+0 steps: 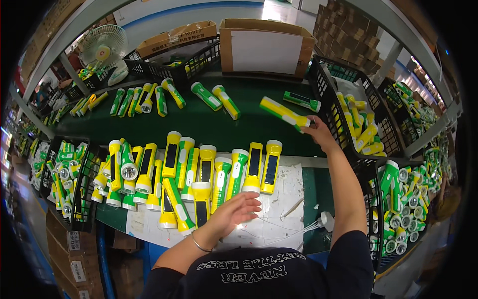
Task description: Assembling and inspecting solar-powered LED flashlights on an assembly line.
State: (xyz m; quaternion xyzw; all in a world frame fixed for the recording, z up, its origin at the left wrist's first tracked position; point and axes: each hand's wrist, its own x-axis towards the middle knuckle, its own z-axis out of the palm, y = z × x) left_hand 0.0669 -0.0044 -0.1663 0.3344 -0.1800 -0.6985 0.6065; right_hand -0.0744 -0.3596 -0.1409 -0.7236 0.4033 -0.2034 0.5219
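Note:
My right hand (pixel 318 133) reaches out over the green belt, its fingers gripping a yellow and green flashlight (pixel 283 112) by its pale head end. The rest of that flashlight points away to the left. My left hand (pixel 236 213) is close to my body over the white worktop (pixel 279 219), fingers loosely bent and apart, with nothing seen in it. Just beyond it stands a row of yellow and green flashlights (pixel 205 163), several with dark solar panels facing up. A pile of more flashlights (pixel 128 172) lies to their left.
Several flashlights (pixel 169 93) lie spaced along the green belt (pixel 249 132). Black crates (pixel 343 144) of flashlights stand at right, another crate (pixel 79 199) at left. A cardboard box (pixel 266 50) sits behind the belt. White cables (pixel 298 233) run across the worktop to a white round piece (pixel 326 221).

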